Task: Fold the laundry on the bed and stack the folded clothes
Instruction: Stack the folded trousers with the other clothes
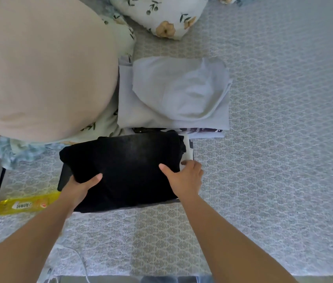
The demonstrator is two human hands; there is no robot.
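Fingers first: on the left hand (80, 185) only the thumb shows, laid flat on top of the folded black garment (124, 170), while the other fingers are tucked under its near-left edge — so the hand grips the cloth. The right hand (184, 178) does the same on the other side, thumb stretched across the top, fingers curled round the right edge and out of sight beneath.

The black garment sits on the patterned grey-blue bedspread (273, 139), close to the near edge of the bed, folded into a rough rectangle. A white piece of clothing (188, 152) peeks out from beneath it at the right, touching the right hand's knuckles.

Just behind lies a stack of pale blue folded clothes (173, 94), its top piece rumpled — a dark printed layer shows at the bottom edge. To the left a big beige cushion (39, 68) rests over a floral quilt (104, 123). A floral pillow (161, 15) lies farther back, and a yellow packet (22, 204) sits at the left edge.
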